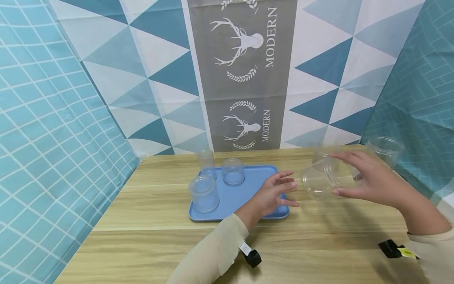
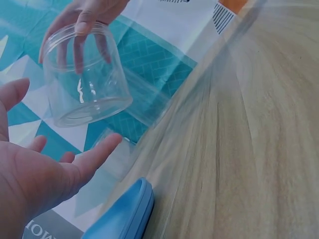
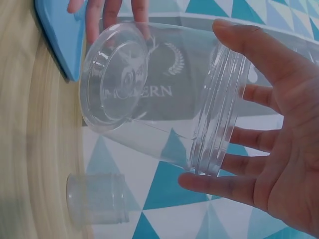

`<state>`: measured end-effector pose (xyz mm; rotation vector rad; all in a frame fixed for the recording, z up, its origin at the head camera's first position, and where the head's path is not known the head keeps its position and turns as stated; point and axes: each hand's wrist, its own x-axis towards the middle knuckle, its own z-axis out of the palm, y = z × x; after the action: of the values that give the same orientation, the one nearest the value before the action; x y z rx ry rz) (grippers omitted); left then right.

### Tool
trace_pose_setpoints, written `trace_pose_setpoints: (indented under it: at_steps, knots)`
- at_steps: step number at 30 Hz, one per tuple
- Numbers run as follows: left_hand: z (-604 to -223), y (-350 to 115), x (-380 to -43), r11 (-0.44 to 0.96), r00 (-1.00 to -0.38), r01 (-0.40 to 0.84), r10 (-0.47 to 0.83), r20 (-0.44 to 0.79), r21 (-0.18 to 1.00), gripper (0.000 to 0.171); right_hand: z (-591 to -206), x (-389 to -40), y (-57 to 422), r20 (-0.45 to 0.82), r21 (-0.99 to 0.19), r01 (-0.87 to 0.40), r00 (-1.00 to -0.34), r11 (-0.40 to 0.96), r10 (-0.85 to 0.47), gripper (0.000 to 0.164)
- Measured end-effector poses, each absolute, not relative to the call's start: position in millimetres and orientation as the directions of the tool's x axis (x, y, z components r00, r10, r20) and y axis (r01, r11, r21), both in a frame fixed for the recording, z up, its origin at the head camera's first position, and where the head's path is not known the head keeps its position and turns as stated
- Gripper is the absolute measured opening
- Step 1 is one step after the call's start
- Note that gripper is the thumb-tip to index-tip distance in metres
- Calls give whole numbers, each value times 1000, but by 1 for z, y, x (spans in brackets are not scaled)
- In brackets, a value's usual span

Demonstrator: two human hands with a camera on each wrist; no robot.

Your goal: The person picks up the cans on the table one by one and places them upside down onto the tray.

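My right hand (image 1: 379, 182) grips a clear plastic jar (image 1: 313, 182) around its threaded rim. The jar is held up off the table and tilted, with its base towards my left hand (image 1: 268, 194). That hand holds nothing; its fingers are spread near the jar's base, over the right side of a blue tray (image 1: 244, 195). In the left wrist view a gap shows between the left fingers (image 2: 102, 149) and the jar (image 2: 87, 84). The jar looks see-through and without contents in the right wrist view.
On the tray's left side stand a wide clear jar (image 1: 204, 197), a slim clear jar (image 1: 206, 163) and a short clear jar (image 1: 233, 172). Another clear jar (image 1: 384, 149) stands at the back right of the wooden table (image 1: 152, 205). Patterned cloths (image 1: 244, 94) hang behind and beside.
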<state>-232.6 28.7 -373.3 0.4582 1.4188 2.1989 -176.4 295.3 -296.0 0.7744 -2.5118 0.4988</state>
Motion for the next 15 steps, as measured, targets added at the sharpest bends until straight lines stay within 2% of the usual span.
trace_pose_setpoints:
  at_steps: [9,15]
  knots:
    - [-372,24,-230,-396,-812,-253,583,29,883,55,-289,-178,282,548,-199,-661,-687,723,-477,94]
    - [-370,16,-231,-449,-793,-296,608,45,843,50,-284,-179,271,571,-213,-682,-668,699,-477,95]
